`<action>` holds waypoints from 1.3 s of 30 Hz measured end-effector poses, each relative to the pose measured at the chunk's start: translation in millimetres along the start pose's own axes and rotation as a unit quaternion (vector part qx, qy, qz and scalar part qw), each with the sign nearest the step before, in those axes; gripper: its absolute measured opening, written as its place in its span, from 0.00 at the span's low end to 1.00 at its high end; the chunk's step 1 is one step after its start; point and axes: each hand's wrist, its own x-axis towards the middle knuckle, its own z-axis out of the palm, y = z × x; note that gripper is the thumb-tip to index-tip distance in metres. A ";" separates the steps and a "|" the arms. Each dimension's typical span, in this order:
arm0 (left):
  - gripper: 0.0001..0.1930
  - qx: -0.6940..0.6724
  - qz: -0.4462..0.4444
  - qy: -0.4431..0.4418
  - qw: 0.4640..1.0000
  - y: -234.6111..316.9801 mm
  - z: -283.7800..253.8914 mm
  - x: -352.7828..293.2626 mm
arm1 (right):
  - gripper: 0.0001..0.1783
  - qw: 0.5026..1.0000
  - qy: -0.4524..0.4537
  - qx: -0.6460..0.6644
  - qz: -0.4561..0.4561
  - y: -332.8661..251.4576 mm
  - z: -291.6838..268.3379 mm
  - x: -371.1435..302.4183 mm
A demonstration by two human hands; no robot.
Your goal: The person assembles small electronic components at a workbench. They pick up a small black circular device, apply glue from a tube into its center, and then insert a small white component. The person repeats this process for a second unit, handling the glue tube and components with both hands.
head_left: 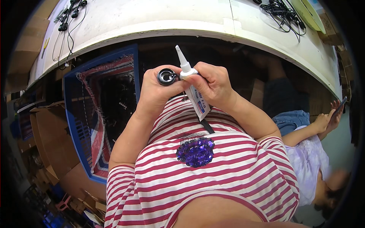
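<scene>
My left hand is closed around a black lamp socket. Its round mouth faces up and shows a shiny metal ring inside. In my right hand is a white glue tube with a long tapered nozzle; thumb and fingers pinch it just below the nozzle's base. The nozzle points up and away from me, beside the socket but apart from its mouth. A black cable shows below the tube, in front of my striped shirt. Both hands are close together, short of the table edge.
A white table curves across the far side. Cables with black sockets lie at its left, a tangled black cable at its right. A blue crate stands left. At the right, a person holds a phone.
</scene>
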 end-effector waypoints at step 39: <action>0.07 -0.017 0.007 0.013 1.000 -13.8 -13.3 2.6 | 0.15 1.000 -0.016 -0.016 0.021 -4.8 9.6 9.6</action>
